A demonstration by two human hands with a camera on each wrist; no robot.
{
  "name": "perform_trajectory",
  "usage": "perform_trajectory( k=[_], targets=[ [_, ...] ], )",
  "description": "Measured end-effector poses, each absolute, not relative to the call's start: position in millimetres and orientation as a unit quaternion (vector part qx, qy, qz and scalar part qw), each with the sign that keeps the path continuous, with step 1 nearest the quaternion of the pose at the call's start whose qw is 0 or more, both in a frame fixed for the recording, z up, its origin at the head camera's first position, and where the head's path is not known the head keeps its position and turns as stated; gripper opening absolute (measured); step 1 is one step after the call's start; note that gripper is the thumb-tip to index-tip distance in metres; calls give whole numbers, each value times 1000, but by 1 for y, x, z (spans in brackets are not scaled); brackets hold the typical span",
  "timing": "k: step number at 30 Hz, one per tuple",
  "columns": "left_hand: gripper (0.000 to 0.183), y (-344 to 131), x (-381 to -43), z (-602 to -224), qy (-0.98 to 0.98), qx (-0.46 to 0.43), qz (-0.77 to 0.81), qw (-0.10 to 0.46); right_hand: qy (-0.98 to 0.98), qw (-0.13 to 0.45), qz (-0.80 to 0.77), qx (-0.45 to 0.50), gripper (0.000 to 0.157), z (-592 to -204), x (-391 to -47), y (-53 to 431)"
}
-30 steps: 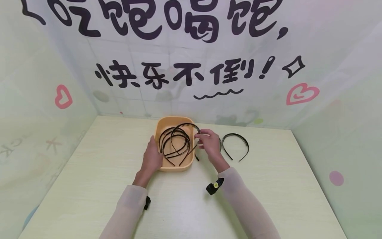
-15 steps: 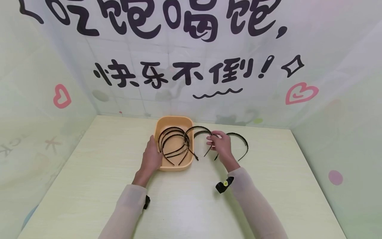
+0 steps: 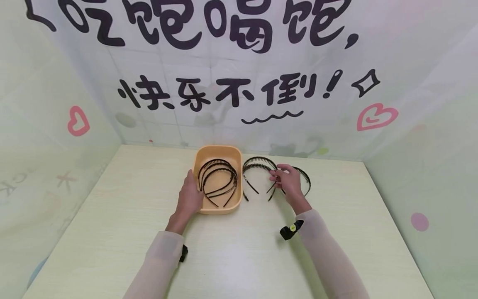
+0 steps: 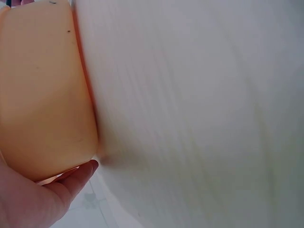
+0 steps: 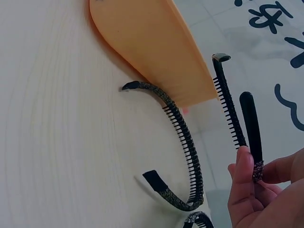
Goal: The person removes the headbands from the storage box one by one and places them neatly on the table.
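My left hand (image 3: 189,197) grips the left wall of an orange plastic box (image 3: 239,203); its fingers lie along the outside in the left wrist view. Inside the box, several thin black toothed headbands (image 3: 220,169) overlap. Right of the box, my right hand (image 3: 287,180) pinches one end of a black headband (image 5: 228,109) between thumb and fingers, holding it raised off the table. Beneath it a second headband (image 5: 190,152) lies on the table, close beside the box. Another headband (image 3: 308,182) lies farther right, partly hidden behind my right hand.
The pale wood-grain table (image 3: 231,257) meets a printed back wall (image 3: 209,124) just behind the box. Side panels (image 3: 410,187) stand at left and right. A small black camera (image 3: 291,230) sits on each wrist.
My right hand has moved right, carrying the pinched headband from over the box to above the headband on the table. The left hand and box have stayed put.
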State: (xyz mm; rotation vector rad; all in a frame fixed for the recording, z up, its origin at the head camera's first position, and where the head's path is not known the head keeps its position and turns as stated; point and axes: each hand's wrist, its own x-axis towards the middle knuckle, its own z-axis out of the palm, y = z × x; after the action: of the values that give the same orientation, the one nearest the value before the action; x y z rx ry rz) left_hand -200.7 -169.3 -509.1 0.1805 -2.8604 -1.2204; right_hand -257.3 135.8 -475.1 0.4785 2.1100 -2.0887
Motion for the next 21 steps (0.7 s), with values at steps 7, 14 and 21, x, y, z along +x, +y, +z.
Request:
perform_trajectory(
  k=[7,14,21],
  targets=[
    [78,-169,-200,-508,-917,59,-394,13,701,58,-687,185,33,-480,-261,157],
    [78,-169,-200,-507,-916,61,-397,8,708,44,-677,195,35,-484,-262,177],
    [78,-168,-200,-507,-917,61,-393,5,698,44,-683,210,36,-489,-263,198]
  ],
)
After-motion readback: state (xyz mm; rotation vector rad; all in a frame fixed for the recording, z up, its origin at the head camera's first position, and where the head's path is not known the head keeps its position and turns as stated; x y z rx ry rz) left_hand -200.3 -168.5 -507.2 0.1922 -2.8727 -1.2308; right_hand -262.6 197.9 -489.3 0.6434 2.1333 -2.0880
